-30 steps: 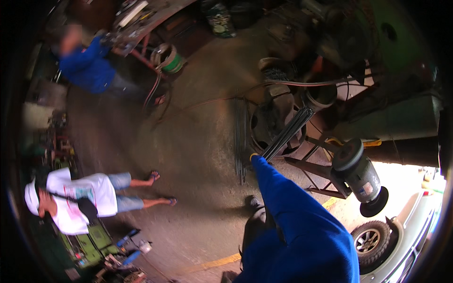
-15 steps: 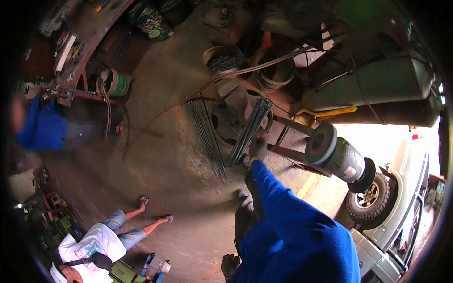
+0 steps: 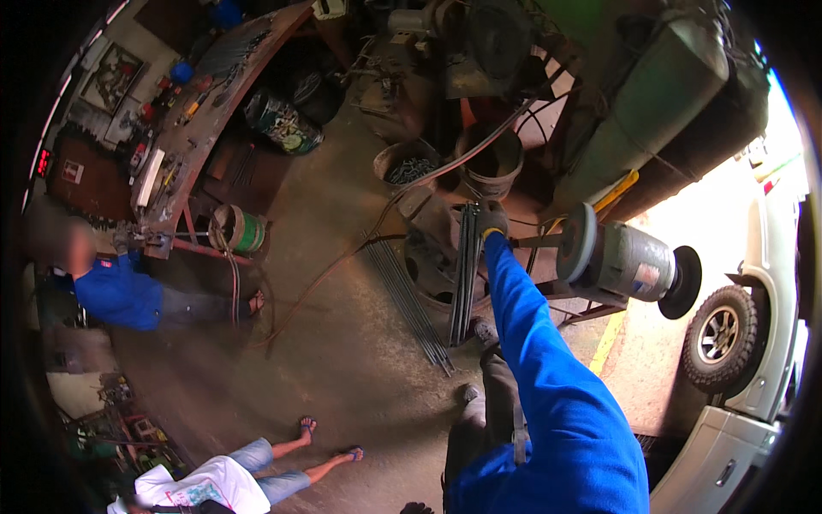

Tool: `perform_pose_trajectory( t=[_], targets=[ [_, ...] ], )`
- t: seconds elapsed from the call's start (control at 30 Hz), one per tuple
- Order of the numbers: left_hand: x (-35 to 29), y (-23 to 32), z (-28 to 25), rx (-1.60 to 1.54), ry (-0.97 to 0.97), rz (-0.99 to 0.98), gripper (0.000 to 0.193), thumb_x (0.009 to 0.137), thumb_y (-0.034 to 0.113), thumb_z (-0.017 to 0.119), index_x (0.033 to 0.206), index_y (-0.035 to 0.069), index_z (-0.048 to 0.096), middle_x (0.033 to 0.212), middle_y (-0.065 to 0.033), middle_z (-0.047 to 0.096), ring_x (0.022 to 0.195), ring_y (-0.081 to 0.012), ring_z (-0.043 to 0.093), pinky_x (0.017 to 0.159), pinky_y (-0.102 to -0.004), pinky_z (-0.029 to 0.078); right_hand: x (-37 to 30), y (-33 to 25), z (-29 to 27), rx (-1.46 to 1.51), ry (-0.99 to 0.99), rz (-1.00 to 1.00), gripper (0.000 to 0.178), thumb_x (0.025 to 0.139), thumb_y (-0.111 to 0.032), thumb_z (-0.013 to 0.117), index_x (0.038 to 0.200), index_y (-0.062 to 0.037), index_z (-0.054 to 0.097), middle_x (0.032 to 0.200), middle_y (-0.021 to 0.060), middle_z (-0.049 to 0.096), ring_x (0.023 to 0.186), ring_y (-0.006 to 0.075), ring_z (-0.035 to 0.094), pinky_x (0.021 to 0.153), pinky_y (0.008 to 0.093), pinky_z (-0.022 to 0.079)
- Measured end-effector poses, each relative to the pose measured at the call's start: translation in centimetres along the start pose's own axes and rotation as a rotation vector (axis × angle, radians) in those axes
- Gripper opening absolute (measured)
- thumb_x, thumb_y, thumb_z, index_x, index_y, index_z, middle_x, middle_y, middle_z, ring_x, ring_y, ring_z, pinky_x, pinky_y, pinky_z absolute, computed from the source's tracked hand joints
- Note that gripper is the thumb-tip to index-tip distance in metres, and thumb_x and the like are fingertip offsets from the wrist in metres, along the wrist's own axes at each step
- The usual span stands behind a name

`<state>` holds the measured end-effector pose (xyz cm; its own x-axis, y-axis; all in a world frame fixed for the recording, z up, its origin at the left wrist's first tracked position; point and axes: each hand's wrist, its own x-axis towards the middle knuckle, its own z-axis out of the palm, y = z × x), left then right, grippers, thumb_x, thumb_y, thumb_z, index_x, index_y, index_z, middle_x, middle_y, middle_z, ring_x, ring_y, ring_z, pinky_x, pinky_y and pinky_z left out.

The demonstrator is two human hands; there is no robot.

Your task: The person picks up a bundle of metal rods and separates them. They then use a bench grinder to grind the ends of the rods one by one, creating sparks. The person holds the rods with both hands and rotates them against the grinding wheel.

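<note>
My right hand (image 3: 491,218), in a dark glove with a yellow cuff, reaches forward in a blue sleeve. It is at the upper end of a bundle of thin metal rods (image 3: 466,274), right beside or against them. Its fingers are too dark to make out, so whether they grip is unclear. A second row of rods (image 3: 407,295) lies slanted to the left of the bundle. Only a dark bit of my left hand (image 3: 417,508) shows at the lower edge, away from the rods, and its fingers are mostly cut off.
A bench grinder (image 3: 625,261) on a stand is right of my arm. Buckets (image 3: 492,163) and a hose (image 3: 377,214) are ahead. One person in blue (image 3: 120,291) works by a bench (image 3: 184,163) at left; another in a white shirt (image 3: 210,488) is lower left. A vehicle (image 3: 728,428) stands right.
My right hand has moved forward, from beside the bundle's middle to its upper end. The view has shifted and turned. My left hand has sunk nearly out of view.
</note>
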<state>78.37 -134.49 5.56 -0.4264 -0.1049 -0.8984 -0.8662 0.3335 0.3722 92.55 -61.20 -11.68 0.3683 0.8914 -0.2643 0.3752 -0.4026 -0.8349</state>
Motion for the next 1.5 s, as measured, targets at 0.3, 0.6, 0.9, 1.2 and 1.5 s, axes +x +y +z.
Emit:
perform_pose_trajectory(
  t=[0.3,0.6,0.9,1.2,1.5],
  targets=[
    [5.0,-2.6,-9.3,0.103,-0.022,-0.014,0.023,0.089,0.030,0.060,0.084,0.008,0.060,0.081,-0.0076,0.061,0.069,-0.0227,0.060,0.067,-0.0372,0.053,-5.8,8.0,-4.0,0.000,0.260,-0.367,0.055,0.081,-0.053,0.064,0.092,0.0007,0.063,0.085,0.0217,0.066,0.086,0.0391,0.064,0.077,0.0470,0.047],
    [9.0,-2.1,-2.5,0.535,-0.336,0.364,0.025,0.086,0.030,0.062,0.081,0.006,0.062,0.069,-0.0039,0.055,0.058,-0.0169,0.053,0.050,-0.0335,0.044,-27.9,25.6,-12.1,-0.517,-0.570,-0.581,0.029,0.087,-0.026,0.060,0.108,-0.0070,0.066,0.092,0.0109,0.070,0.085,0.0267,0.066,0.080,0.0358,0.050],
    [-4.9,-6.4,20.8,1.300,-0.709,1.859,0.035,0.084,0.030,0.067,0.104,0.002,0.061,0.093,-0.0140,0.065,0.094,-0.0304,0.062,0.086,-0.0391,0.048,-45.0,-3.9,-37.5,-0.497,-0.782,-0.727,0.030,0.085,-0.040,0.062,0.101,-0.0158,0.068,0.091,0.0158,0.067,0.085,0.0387,0.062,0.074,0.0459,0.049],
    [-32.9,-17.8,26.7,0.729,-1.526,0.603,0.038,0.099,0.041,0.049,0.093,0.005,0.058,0.080,-0.0040,0.061,0.050,-0.0117,0.055,0.044,-0.0282,0.049,-45.9,18.3,-56.8,0.191,-0.307,-0.414,0.062,0.078,-0.026,0.074,0.129,-0.0017,0.051,0.119,0.0172,0.062,0.111,0.0285,0.061,0.098,0.0369,0.046],
    [-43.2,-34.8,33.5,0.652,-1.725,0.274,0.046,0.095,0.049,0.051,0.095,0.003,0.057,0.060,-0.0016,0.047,0.053,-0.0131,0.054,0.052,-0.0341,0.054,-59.4,37.2,-73.5,0.317,-0.100,0.248,0.039,0.099,-0.037,0.046,0.095,-0.0024,0.063,0.079,0.0070,0.065,0.070,0.0161,0.058,0.065,0.0315,0.049]
  ],
)
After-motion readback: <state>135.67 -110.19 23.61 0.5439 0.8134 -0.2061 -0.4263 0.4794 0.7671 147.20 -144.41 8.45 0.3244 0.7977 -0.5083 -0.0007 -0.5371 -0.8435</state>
